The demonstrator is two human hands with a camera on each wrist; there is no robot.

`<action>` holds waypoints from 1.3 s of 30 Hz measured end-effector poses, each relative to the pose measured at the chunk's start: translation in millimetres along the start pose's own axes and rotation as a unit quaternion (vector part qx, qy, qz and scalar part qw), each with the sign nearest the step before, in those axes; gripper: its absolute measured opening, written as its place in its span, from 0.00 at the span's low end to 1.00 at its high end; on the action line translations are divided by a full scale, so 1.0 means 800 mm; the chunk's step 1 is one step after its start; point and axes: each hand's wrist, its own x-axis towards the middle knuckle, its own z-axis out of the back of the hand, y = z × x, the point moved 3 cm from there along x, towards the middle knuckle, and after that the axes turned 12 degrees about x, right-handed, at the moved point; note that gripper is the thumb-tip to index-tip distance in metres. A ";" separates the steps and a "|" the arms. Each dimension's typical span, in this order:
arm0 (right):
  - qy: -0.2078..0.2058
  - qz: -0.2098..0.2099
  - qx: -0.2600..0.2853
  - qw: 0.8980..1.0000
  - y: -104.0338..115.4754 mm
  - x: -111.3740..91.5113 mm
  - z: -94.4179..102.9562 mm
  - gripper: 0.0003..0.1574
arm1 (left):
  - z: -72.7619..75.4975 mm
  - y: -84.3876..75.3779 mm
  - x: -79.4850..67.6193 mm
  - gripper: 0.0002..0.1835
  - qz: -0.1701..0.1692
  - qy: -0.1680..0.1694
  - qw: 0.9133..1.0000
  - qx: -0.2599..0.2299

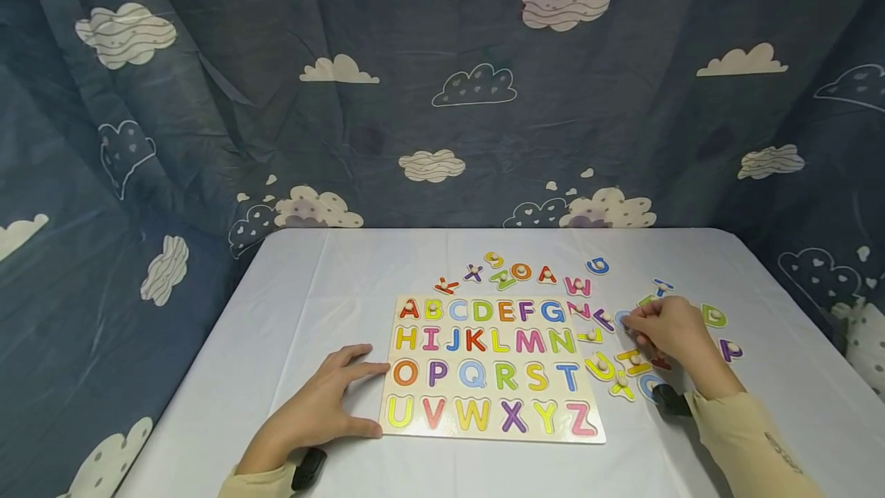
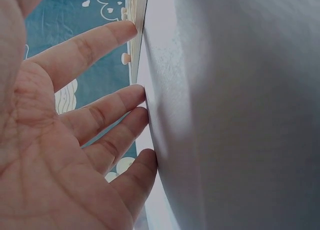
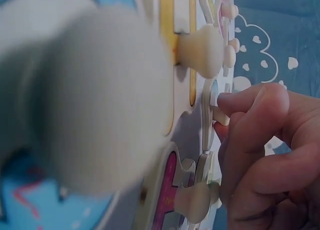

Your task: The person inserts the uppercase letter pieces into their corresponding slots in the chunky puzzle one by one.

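A pale wooden alphabet board (image 1: 496, 406) with coloured letters A to Z lies flat on the table. My left hand (image 1: 325, 398) is at its left side, fingers spread and fairly straight, with index fingertip and thumb at the edge. In the left wrist view, a fingertip (image 2: 129, 30) meets the board's side. Right of the board, my right hand (image 1: 671, 329) pinches the knob of a blue letter piece (image 1: 621, 320) between thumb and forefinger. The right wrist view shows this piece (image 3: 207, 117) from its side; its letter is hidden.
Loose knobbed letters surround the right hand: a yellow U (image 1: 600, 366), a yellow Y (image 1: 621, 386), a green D (image 1: 714, 317) and a purple P (image 1: 730, 350). Several more, including an orange O (image 1: 522, 272), lie behind the board. A dark cloud-patterned curtain (image 1: 387, 129) hangs behind the white table (image 1: 332, 275).
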 end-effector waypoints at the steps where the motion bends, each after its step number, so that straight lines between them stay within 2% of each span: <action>1: 0.001 0.001 0.001 1.000 0.000 0.001 0.000 0.18 | 0.000 0.000 0.000 0.45 0.000 0.000 1.000 0.000; 12: 0.005 -0.018 0.016 1.000 0.000 0.013 0.001 0.20 | 0.000 -0.001 0.000 0.46 0.001 0.001 1.000 -0.002; 31: 0.040 0.000 0.024 0.999 -0.003 0.014 0.003 0.21 | 0.000 0.001 0.000 0.46 -0.011 0.000 1.000 0.000; 39: 0.033 0.000 0.027 0.999 -0.002 0.019 0.006 0.22 | 0.001 0.001 0.000 0.46 -0.009 0.001 1.000 -0.004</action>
